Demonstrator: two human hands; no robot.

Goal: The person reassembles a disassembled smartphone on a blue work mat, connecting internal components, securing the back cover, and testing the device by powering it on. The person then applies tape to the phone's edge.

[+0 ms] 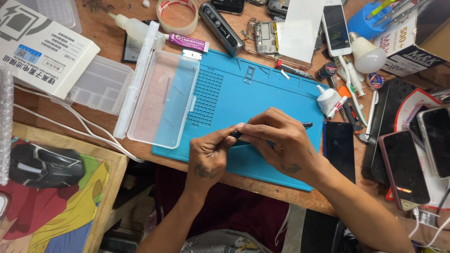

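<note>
Both my hands meet over the front of a blue silicone work mat [262,93]. My left hand [208,152] pinches one end of a thin dark pen-like tool [307,124], and my right hand [279,138] closes over its middle. Only the tool's dark tip shows, sticking out to the right of my right hand. The rest of the tool is hidden under my fingers.
An open clear plastic case [161,98] lies on the mat's left edge. Several phones [403,168] and a black screen [339,150] lie at the right. A bulb [368,55], glue tubes, tape roll [177,15] and a white box [40,44] crowd the back. A mouse [44,165] sits at lower left.
</note>
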